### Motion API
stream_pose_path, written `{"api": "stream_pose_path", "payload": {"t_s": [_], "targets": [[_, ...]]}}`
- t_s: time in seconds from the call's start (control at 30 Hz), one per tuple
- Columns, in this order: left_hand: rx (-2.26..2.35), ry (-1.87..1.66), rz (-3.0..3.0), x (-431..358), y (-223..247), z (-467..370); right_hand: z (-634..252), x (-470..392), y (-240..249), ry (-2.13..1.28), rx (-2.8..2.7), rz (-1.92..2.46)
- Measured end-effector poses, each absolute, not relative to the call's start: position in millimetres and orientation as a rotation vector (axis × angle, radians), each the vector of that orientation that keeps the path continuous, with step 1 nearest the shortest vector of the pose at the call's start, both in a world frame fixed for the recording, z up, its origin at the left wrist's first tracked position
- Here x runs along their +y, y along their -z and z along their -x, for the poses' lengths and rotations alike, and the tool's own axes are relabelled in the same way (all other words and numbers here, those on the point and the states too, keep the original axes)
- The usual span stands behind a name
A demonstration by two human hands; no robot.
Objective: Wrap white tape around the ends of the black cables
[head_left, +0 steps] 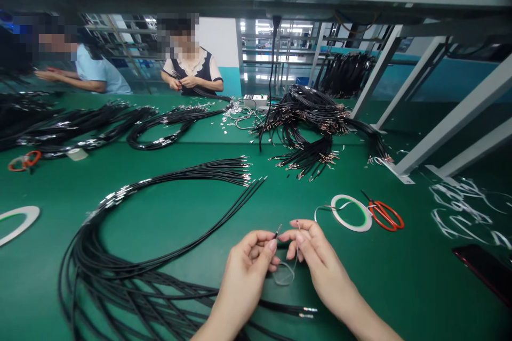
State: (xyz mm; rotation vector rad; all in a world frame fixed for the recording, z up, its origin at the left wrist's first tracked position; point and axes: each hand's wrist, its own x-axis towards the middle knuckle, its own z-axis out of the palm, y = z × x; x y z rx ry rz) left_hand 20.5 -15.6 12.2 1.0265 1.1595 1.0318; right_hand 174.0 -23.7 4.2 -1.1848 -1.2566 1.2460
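Note:
My left hand [247, 266] pinches the end of a black cable [277, 234], its thin bare tip poking up past the fingertips. Close beside it, my right hand [322, 261] has thumb and fingers closed on a thin whitish strip [285, 278], which curls in a loop below the fingers. Whether the strip touches the cable I cannot tell. A curved bundle of black cables [90, 248] lies to the left and runs under my left forearm. Cable ends with silvery tips [307, 309] stick out between my forearms.
A white tape ring [340, 225] and orange-handled scissors [386, 217] lie right of my hands. Peeled white strips [466, 213] and a dark phone [486, 272] are farther right. Cable heaps [306, 112] cover the back, near metal legs [444, 112]. Two people sit opposite.

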Motion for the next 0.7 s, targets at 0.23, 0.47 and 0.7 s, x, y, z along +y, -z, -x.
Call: {"api": "stream_pose_path", "payload": {"t_s": [0.23,0.47,0.7], "targets": [[1.181,-1.054,-1.053,-14.0,-8.7,-18.3,-169.7,-26.3,-12.7,-1.318,-1.351,1.224],[1.24,-1.065,-1.17,-18.9,-8.7,-17.9,-175.0,-28.7,-16.3,-1.128,-1.36,1.237],[1.141,-1.134,-1.028,-20.8,-13.7,-19.9,-183.5,-28.7,-3.5,-0.449,-2.055,0.92]]}}
